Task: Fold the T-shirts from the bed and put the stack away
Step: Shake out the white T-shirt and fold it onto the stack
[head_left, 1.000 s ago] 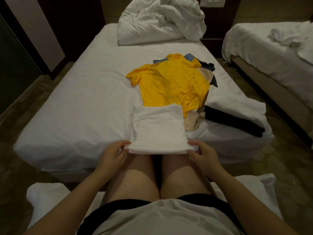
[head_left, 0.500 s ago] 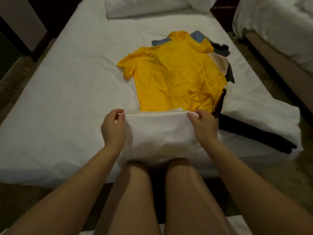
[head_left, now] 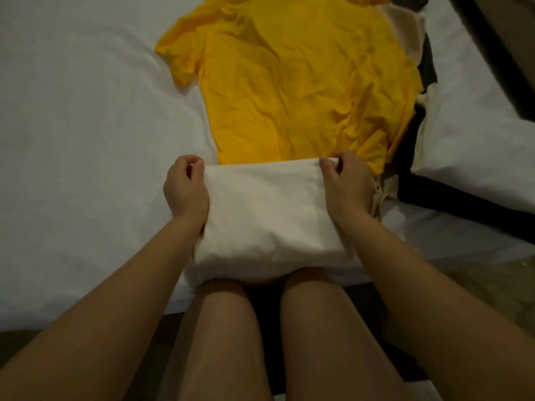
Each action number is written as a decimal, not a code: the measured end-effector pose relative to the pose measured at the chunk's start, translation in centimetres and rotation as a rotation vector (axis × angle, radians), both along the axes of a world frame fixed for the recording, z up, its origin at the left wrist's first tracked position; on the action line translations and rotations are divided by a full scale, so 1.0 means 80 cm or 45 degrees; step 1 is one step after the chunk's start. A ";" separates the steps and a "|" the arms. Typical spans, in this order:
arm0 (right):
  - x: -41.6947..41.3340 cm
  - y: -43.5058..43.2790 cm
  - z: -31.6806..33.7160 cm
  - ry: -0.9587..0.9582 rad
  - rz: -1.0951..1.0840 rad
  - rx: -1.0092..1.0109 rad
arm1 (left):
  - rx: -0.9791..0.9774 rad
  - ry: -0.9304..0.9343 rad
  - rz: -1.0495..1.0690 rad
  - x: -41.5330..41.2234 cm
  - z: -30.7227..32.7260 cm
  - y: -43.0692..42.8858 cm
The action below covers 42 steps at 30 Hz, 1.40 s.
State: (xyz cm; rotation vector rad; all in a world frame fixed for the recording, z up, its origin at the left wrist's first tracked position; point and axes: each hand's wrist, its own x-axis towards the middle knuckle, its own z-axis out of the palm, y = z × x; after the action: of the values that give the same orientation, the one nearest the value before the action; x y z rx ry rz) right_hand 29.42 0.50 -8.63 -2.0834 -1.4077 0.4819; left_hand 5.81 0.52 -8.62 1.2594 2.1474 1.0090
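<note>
A folded white T-shirt (head_left: 266,215) lies at the near edge of the bed (head_left: 72,140), just above my knees. My left hand (head_left: 185,189) pinches its far left corner and my right hand (head_left: 344,186) pinches its far right corner, with the folded edge pulled up to the hem of a yellow T-shirt (head_left: 295,82). The yellow T-shirt lies spread flat behind it. Beige cloth (head_left: 405,30) and dark cloth (head_left: 428,65) stick out from under the yellow shirt's right side.
A folded white cloth (head_left: 469,134) lies over a black garment (head_left: 463,201) at the right of the bed. My bare knees (head_left: 260,314) press against the bed's near edge. A strip of floor (head_left: 486,273) shows at the lower right.
Both hands carried the white shirt's near edge up and away from me, folding it in half onto itself. The camera has leaned forward and down over the bed.
</note>
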 end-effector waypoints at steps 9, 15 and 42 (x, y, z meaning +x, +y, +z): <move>-0.011 -0.061 0.011 0.317 -0.001 -0.151 | -0.424 -0.049 -0.010 0.031 0.036 -0.108; -0.010 -0.059 0.021 0.378 0.059 -0.354 | -0.580 -0.357 0.012 0.019 0.034 -0.103; 0.251 -0.109 0.182 0.506 -0.236 0.485 | 0.071 -0.689 -0.626 0.265 0.181 -0.061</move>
State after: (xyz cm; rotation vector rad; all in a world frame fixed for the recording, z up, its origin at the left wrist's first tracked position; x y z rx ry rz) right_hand 49.49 -8.18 5.92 -1.6775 -0.9773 0.4757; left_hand 27.03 -4.37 5.89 1.2686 1.3286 1.0422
